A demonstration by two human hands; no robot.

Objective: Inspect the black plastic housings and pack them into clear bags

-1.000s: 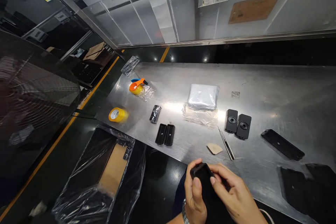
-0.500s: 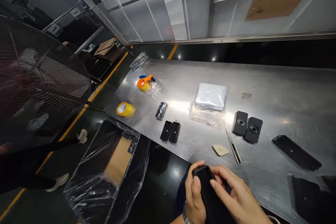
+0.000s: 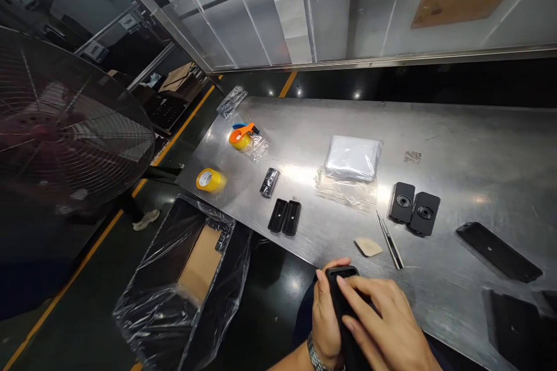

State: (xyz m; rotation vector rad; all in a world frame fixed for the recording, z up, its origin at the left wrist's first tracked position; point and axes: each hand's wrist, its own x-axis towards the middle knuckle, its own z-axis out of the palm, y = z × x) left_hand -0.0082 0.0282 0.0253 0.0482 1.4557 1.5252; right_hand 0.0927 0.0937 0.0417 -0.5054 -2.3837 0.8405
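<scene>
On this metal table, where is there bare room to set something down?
Bare metal shows between the orange tape dispenser and white plastic bundle, and behind the long black piece. It is crowded around the slim silver knife, near a beige scrap and two black blocks.

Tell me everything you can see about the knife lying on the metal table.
The knife is slim, straight and silvery, apparently metal, with a dark part near its wider end. Its narrow, pointed end looks like a blade and faces the far side of the table; the wider end points towards the person's side. It lies flat and slanted, between a cream pad and a pair of black blocks, touching neither. Only the table touches it; the right hand is close by, off it. Any markings are too small to read.
</scene>
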